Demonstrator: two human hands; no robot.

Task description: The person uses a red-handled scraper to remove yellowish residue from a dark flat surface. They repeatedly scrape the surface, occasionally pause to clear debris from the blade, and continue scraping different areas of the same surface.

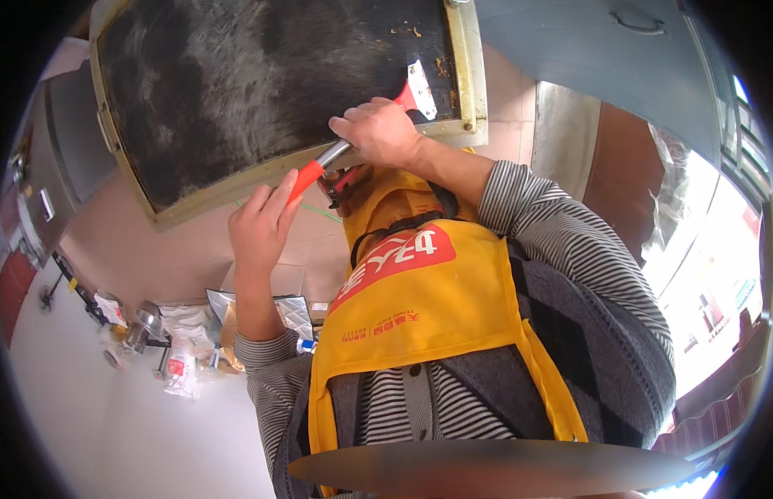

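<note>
A long-handled scraper (333, 150) with a red grip, a bare metal shaft and a wide pale blade lies slantwise between my two hands. My left hand (259, 218) holds the red grip at its lower end. Nearer the blade, my right hand (379, 132) is wrapped around the handle just below the red head. The scraper's blade (422, 90) is over the right part of a black panel (324, 68), seemingly touching it, and bears dark specks. Grey-white smears streak the panel's left half. Brown flakes (444, 65) lie near its right edge.
A stained, yellowish frame (128, 165) borders the panel, with a metal latch (106, 128) on its left side. Pinkish tiles (168, 243) cover the floor. Plastic bags and packages (184, 349) are piled at left. A grey-blue door (586, 56) with a handle stands upper right.
</note>
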